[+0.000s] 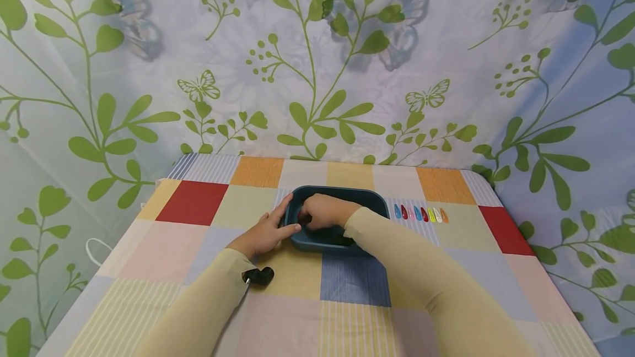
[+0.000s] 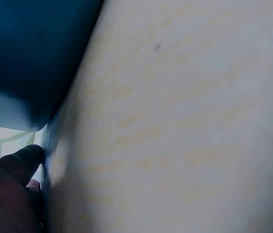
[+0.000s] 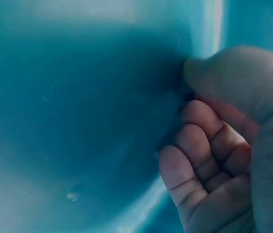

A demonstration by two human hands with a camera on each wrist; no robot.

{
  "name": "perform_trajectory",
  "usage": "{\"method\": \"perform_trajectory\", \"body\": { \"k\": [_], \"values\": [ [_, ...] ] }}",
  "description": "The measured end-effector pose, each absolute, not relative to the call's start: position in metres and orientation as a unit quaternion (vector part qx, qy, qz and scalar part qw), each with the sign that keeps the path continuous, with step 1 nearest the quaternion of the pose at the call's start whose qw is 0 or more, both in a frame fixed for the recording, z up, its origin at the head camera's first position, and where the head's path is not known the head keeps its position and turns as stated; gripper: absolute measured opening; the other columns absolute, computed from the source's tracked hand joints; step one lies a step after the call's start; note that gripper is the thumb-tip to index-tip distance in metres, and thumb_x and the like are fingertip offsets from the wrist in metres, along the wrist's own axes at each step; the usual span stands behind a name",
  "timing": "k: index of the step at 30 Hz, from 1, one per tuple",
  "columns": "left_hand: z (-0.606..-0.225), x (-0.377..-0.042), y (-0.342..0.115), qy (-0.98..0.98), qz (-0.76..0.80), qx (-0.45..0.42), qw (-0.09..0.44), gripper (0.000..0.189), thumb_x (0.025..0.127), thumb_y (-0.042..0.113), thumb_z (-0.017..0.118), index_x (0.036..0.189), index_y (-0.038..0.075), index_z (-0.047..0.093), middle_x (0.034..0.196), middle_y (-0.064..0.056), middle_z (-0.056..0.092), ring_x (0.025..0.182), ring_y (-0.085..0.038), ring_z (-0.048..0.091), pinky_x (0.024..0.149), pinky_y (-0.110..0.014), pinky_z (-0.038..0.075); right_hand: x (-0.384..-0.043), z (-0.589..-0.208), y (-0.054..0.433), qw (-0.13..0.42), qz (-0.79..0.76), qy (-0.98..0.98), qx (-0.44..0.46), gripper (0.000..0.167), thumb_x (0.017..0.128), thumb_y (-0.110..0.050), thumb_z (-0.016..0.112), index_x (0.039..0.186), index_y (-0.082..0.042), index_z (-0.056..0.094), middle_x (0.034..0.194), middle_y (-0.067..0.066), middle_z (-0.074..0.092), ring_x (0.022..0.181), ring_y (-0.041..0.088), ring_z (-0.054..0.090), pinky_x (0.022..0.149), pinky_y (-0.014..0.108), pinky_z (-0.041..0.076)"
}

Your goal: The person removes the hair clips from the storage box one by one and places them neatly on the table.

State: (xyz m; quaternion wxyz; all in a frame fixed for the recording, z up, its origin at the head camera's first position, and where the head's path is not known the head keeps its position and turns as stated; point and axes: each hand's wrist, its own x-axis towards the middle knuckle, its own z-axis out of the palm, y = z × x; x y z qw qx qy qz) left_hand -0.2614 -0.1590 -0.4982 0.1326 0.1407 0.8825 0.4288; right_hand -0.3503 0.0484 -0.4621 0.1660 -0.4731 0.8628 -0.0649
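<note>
A dark blue plastic basin point(image 1: 324, 247) stands on the patchwork cloth. My right hand point(image 1: 324, 211) reaches down inside its left part, the fingers curled. In the right wrist view, the thumb and fingers point(image 3: 194, 138) come together low against the basin's bottom point(image 3: 78, 111); I cannot tell whether anything is pinched between the tips. Along the basin's left side rests my left hand point(image 1: 265, 233), fingers extended and thumb by the near rim. The left wrist view has the basin's outer wall point(image 2: 34, 53) close above part of that hand point(image 2: 15, 179).
Several snap hair clips point(image 1: 418, 214), in blue, red, pink, yellow, white and orange, lie in a row to the right of the basin. A black device point(image 1: 259, 276) sits at the left wrist. A white cable loop point(image 1: 96, 252) hangs at the table's left edge, and a leaf-patterned curtain point(image 1: 297, 70) encloses the table.
</note>
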Motion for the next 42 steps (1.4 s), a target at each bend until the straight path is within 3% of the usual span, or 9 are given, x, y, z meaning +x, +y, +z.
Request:
{"method": "perform_trajectory", "body": {
  "k": [3,8,16,27,36,42],
  "values": [
    [-0.499,-0.262,-0.159,0.885,0.426,0.135,0.133,0.086,0.105,0.048,0.058,0.17,0.039,0.003,0.177,-0.005,0.019,0.161,-0.054,0.005,0.13,-0.064,-0.004,-0.354,-0.465,0.053,0.18,-0.083,0.862,-0.466,0.025,0.092,-0.011,0.077,0.116,-0.013,0.082,0.098,-0.006,0.078,0.084,0.004,0.063,0.084,0.024,0.056],
    [-0.502,-0.265,-0.159,0.886,0.424,0.137,0.131,0.086,0.105,0.047,0.058,0.17,0.038,0.003,0.177,-0.007,0.019,0.16,-0.056,0.004,0.129,-0.066,-0.003,-0.36,-0.472,0.058,0.205,-0.119,0.86,-0.453,0.032,0.091,-0.013,0.081,0.123,-0.013,0.08,0.106,-0.003,0.08,0.094,0.006,0.07,0.091,0.028,0.059],
    [-0.501,-0.264,-0.159,0.886,0.423,0.131,0.134,0.085,0.106,0.047,0.057,0.17,0.039,0.003,0.177,-0.005,0.018,0.16,-0.056,0.002,0.129,-0.067,-0.002,-0.364,-0.473,0.065,0.225,-0.154,0.858,-0.436,0.046,0.09,-0.014,0.083,0.135,-0.014,0.073,0.095,-0.005,0.075,0.085,0.006,0.064,0.08,0.024,0.055],
    [-0.499,-0.263,-0.159,0.887,0.421,0.128,0.137,0.086,0.105,0.049,0.057,0.17,0.041,0.001,0.178,-0.003,0.016,0.159,-0.057,0.001,0.129,-0.069,0.001,-0.363,-0.472,0.068,0.226,-0.165,0.853,-0.441,0.052,0.089,-0.008,0.082,0.14,-0.014,0.07,0.093,-0.006,0.073,0.081,0.006,0.061,0.074,0.022,0.053],
    [-0.5,-0.264,-0.159,0.884,0.426,0.134,0.137,0.086,0.106,0.049,0.057,0.17,0.04,0.001,0.178,-0.003,0.016,0.16,-0.056,-0.001,0.13,-0.066,-0.002,-0.36,-0.467,0.066,0.245,-0.144,0.853,-0.439,0.046,0.09,-0.005,0.078,0.134,-0.015,0.074,0.094,-0.005,0.075,0.079,0.007,0.058,0.073,0.021,0.05],
    [-0.5,-0.263,-0.16,0.883,0.429,0.129,0.139,0.085,0.105,0.049,0.058,0.169,0.043,0.002,0.178,-0.002,0.016,0.159,-0.056,-0.003,0.129,-0.067,-0.001,-0.362,-0.472,0.066,0.239,-0.136,0.851,-0.447,0.04,0.093,-0.008,0.078,0.132,-0.016,0.076,0.102,-0.007,0.078,0.082,0.006,0.058,0.076,0.021,0.049]
  ]
}}
